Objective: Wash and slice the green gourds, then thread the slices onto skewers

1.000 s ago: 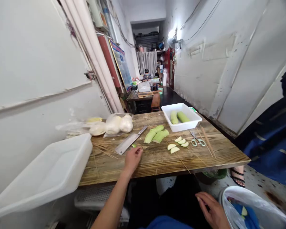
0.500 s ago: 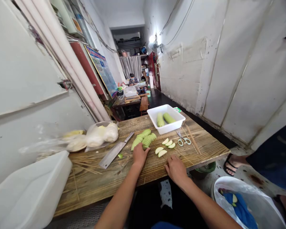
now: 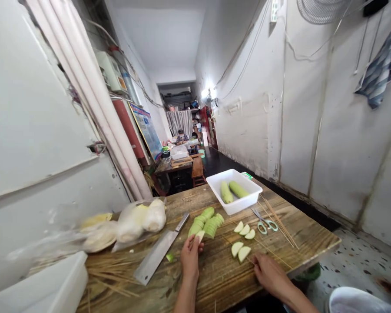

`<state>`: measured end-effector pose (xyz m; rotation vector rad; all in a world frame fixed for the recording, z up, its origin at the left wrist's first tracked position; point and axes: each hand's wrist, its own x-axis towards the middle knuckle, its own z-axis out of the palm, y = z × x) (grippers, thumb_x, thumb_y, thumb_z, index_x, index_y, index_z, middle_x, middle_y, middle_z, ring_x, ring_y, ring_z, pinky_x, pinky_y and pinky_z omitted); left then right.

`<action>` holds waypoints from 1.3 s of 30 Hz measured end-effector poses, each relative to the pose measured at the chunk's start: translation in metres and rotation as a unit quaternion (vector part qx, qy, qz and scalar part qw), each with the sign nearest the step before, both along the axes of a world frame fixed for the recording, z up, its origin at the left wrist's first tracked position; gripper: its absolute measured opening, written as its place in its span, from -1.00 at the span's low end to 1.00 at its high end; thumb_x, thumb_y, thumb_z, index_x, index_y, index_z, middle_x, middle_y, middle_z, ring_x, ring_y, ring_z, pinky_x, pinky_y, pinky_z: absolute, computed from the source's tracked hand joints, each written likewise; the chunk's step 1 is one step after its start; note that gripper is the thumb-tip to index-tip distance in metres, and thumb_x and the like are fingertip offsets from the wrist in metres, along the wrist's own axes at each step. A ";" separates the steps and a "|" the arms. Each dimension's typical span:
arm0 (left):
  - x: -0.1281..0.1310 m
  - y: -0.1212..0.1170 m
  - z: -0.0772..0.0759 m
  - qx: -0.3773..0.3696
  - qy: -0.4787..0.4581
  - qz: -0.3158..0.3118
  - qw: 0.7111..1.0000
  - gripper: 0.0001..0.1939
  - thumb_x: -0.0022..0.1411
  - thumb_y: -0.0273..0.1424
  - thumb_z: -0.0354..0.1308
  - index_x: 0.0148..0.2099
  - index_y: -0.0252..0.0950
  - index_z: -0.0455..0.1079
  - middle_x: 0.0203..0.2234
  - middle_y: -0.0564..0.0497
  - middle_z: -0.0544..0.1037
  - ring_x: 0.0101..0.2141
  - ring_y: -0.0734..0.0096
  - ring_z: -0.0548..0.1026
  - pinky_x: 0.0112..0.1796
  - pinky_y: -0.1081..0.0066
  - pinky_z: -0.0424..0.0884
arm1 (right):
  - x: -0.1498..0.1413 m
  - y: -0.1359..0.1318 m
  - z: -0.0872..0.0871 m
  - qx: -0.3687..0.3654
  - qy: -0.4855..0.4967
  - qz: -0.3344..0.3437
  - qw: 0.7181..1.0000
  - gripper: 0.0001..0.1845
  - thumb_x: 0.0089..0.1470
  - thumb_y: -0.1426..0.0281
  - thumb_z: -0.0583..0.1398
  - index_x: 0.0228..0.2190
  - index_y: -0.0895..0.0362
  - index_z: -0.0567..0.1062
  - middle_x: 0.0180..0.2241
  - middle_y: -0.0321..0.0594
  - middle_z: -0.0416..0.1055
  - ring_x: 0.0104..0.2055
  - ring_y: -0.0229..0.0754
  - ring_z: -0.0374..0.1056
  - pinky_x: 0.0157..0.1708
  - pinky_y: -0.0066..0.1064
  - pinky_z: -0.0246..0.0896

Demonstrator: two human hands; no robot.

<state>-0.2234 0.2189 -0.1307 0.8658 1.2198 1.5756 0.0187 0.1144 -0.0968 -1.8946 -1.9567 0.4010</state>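
My left hand (image 3: 189,256) pinches a pale zucchini slice (image 3: 200,236) between thumb and fingers, just in front of two rows of sliced green zucchini (image 3: 211,225). My right hand (image 3: 270,270) is closed on the near end of a thin bamboo skewer (image 3: 250,261) at the table's front edge. Two zucchini half slices (image 3: 244,253) sit along that skewer, close to the fingers. Behind them, three more pieces (image 3: 245,230) lie in line with another skewer. A cleaver (image 3: 157,256) lies flat to the left of my left hand, beside a small green scrap (image 3: 170,258).
A white tray (image 3: 230,210) with two peeled whole zucchini (image 3: 237,189) stands at the back. Scissors (image 3: 263,225) and loose skewers (image 3: 280,221) lie right of it. Left are bagged food (image 3: 132,224), scattered skewers (image 3: 114,274) and a white tub (image 3: 74,282). A bin (image 3: 355,298) stands lower right.
My left hand has lifted a slice off the rows and drawn it nearer. My right hand has gone from resting on the table to gripping a skewer end. The view has tilted up.
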 end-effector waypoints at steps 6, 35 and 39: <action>-0.012 0.005 0.001 -0.016 -0.194 -0.014 0.981 -0.79 0.06 -0.41 0.21 -0.19 -0.26 0.42 -0.34 -0.04 0.55 -0.46 0.49 0.51 -0.44 0.50 0.44 | -0.013 0.009 -0.021 0.053 0.188 0.014 0.981 -0.62 0.10 0.26 -0.03 -0.62 0.13 0.39 -0.57 -0.24 0.41 -0.45 -0.17 0.35 -0.44 -0.42 0.14; -0.008 0.002 0.025 -0.045 -0.245 -0.003 0.968 -0.88 0.21 -0.43 0.09 -0.24 -0.40 0.37 -0.32 -0.12 0.55 -0.23 0.30 0.55 -0.10 0.21 0.43 | -0.062 0.001 -0.008 -0.110 0.369 0.046 0.922 -0.50 0.03 0.07 0.09 -0.25 0.22 0.56 -0.66 -0.35 0.22 -0.59 -0.33 0.12 -0.58 -0.50 0.05; -0.008 0.002 0.025 -0.054 -0.238 -0.008 0.970 -0.85 0.18 -0.40 0.12 -0.23 -0.40 0.37 -0.33 -0.13 0.56 -0.22 0.29 0.54 -0.09 0.18 0.42 | -0.062 0.002 -0.012 -0.118 0.375 0.042 0.918 -0.50 0.03 0.09 0.10 -0.24 0.24 0.56 -0.66 -0.36 0.21 -0.60 -0.34 0.11 -0.59 -0.51 0.03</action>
